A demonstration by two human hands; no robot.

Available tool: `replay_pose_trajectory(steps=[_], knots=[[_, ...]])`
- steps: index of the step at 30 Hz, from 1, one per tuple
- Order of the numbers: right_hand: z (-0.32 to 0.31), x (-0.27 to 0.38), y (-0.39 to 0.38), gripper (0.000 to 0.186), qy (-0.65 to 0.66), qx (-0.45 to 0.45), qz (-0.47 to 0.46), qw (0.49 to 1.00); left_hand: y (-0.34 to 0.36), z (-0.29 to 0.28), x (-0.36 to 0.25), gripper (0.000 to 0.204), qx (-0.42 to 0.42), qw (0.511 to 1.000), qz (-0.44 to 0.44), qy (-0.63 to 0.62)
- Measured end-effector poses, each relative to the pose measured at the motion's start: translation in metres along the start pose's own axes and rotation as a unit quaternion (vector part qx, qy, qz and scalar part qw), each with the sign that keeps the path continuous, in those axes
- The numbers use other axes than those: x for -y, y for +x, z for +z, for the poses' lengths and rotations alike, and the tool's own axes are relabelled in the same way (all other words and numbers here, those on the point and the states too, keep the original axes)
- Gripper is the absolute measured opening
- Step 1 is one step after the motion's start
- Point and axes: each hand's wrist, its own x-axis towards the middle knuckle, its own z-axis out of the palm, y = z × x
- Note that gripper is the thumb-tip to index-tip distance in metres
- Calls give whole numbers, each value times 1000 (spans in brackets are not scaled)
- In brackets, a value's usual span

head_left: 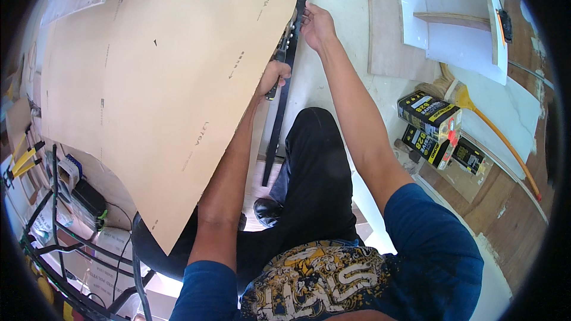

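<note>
A large tan board (160, 65) with small printed marks fills the left and middle of the view. Along its right edge runs a long black strip (276, 134). My left hand (275, 77) is closed round the black-and-yellow handle of a pliers-like hand tool (279, 53), partly hidden by the board's edge. The metal head of that tool lies against the strip, higher up. Beside the head, my right hand (318, 27) has its fingers curled at the strip's right side, gripping it; the fingertips are partly hidden.
At right stand several black-and-yellow cans (428, 113), close to a yellow brush with an orange handle (499, 134). Behind them is a white panel assembly (455, 30) on a pale board (386, 47). A black tubular frame (77, 246) curves at lower left near boxes and cables.
</note>
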Motion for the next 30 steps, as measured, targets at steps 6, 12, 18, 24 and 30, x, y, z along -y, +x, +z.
replay_pose_trajectory(steps=[6, 12, 18, 24, 30], knots=[[9, -19, 21, 22, -67, -96, -67, 991, 6, -5, 12, 32, 23, 999, -22, 17], [18, -28, 21, 29, 27, -143, -64, 987, -9, -1, -7, 31, 0, 999, -50, 17], [22, -24, 17, 37, 22, -150, -44, 987, 4, -4, 15, 30, 10, 998, -59, 22], [16, -26, 27, 30, 24, -160, -52, 985, -1, -1, 8, 24, 21, 999, -27, 2], [22, -24, 18, 38, 21, -153, -56, 986, 5, -2, 19, 16, 34, 998, -56, -21]])
